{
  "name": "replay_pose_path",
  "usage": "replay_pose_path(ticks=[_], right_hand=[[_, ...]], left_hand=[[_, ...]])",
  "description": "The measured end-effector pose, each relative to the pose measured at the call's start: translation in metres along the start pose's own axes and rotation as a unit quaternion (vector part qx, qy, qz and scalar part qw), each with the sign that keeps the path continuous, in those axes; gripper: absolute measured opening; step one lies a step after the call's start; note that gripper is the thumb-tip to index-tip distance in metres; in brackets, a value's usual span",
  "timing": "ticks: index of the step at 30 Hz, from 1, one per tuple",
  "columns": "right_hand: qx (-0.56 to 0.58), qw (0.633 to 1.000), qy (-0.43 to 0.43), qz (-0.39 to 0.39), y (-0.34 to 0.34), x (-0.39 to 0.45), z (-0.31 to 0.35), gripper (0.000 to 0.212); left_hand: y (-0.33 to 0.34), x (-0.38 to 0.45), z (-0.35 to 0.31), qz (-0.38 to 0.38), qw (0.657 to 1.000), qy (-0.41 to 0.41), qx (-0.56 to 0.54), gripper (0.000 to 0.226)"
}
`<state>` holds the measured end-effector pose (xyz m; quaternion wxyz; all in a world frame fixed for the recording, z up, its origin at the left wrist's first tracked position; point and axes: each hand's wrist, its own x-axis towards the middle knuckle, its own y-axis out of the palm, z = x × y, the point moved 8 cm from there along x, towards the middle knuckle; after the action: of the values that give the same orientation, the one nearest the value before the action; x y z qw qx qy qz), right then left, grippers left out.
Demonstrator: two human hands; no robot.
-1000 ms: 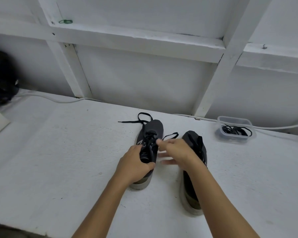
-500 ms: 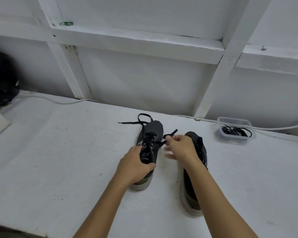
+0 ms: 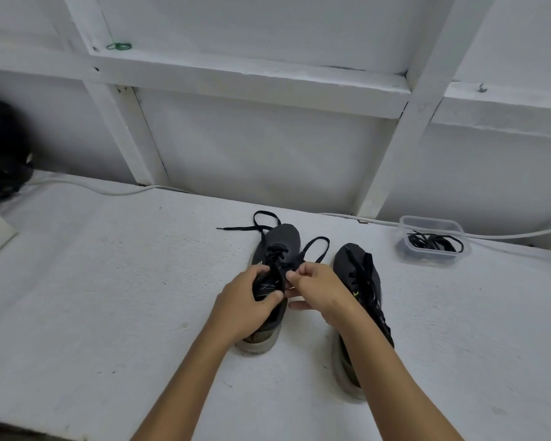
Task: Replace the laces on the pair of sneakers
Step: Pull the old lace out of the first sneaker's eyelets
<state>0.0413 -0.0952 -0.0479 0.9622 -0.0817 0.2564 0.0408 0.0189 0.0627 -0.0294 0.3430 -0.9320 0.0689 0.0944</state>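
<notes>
Pinching black lace [image 3: 312, 249] again nearer tongue, right hand [image 3: 318, 289] drawn back; left hand [image 3: 242, 305] still grips left sneaker [image 3: 275, 275].

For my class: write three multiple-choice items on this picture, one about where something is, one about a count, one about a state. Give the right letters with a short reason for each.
1. Where is the clear tub?
A. on the table right of the shoes
B. between the two shoes
C. in front of the left shoe

2. How many shoes are on the table?
A. one
B. two
C. three

3. What is the right hand doing?
A. lying flat on the table
B. lifting the tub
C. pinching the lace of the left shoe

Answers:
1. A: the tub, with dark laces inside, stands by the wall beyond the right shoe.
2. B: two dark shoes lie side by side.
3. C: its fingertips close on the lace while the left hand holds that shoe.
</notes>
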Motion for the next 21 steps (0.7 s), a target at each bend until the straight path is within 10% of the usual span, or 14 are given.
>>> replay_pose_path(ticks=[7,21], right_hand=[[-0.008,1.000,0.004,0.021,0.001,-0.002,0.002,0.020],[0.013,1.000,0.016,0.007,0.006,0.000,-0.012,0.017]], left_hand=[[-0.014,0.012,-0.016,-0.037,0.996,0.049,0.072,0.008],[-0.004,0.023,-0.022,-0.068,0.989,-0.005,0.127,0.013]])
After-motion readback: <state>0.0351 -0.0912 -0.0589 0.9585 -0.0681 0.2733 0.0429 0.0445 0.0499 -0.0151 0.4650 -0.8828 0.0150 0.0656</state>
